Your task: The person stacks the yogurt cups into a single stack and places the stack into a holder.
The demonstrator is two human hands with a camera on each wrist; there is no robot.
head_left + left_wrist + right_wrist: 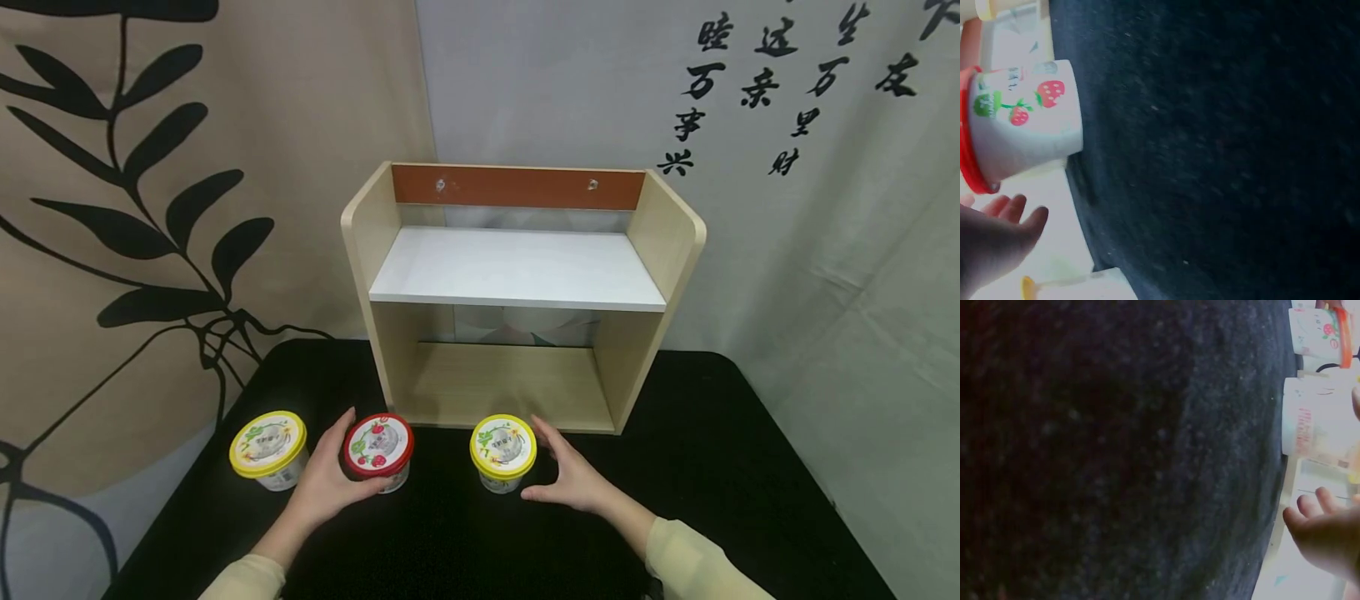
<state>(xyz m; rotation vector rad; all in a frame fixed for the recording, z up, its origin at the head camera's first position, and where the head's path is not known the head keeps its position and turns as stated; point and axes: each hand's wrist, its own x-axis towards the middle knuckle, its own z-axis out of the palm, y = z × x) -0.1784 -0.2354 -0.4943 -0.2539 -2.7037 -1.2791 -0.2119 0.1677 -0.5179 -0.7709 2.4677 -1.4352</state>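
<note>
A paper tub with a red lid (380,444) and strawberry print stands upright on the black table. My left hand (333,471) is spread along its left and near sides, thumb in front. In the left wrist view, a small gap shows between the fingers (1013,209) and the tub. To the right stands a yellow-lidded tub (503,447). Beside it my right hand (566,471) curves loosely, thumb and fingers apart; the right wrist view shows these fingers (1310,509) away from the tub's wall (1300,422). Another yellow-lidded tub (268,446) stands left of my left hand.
Behind the tubs stands a small two-tier wooden shelf (517,267) with a white upper board and a brown back rail. It rests on the black table (720,467). Printed curtains (810,250) hang behind and at both sides.
</note>
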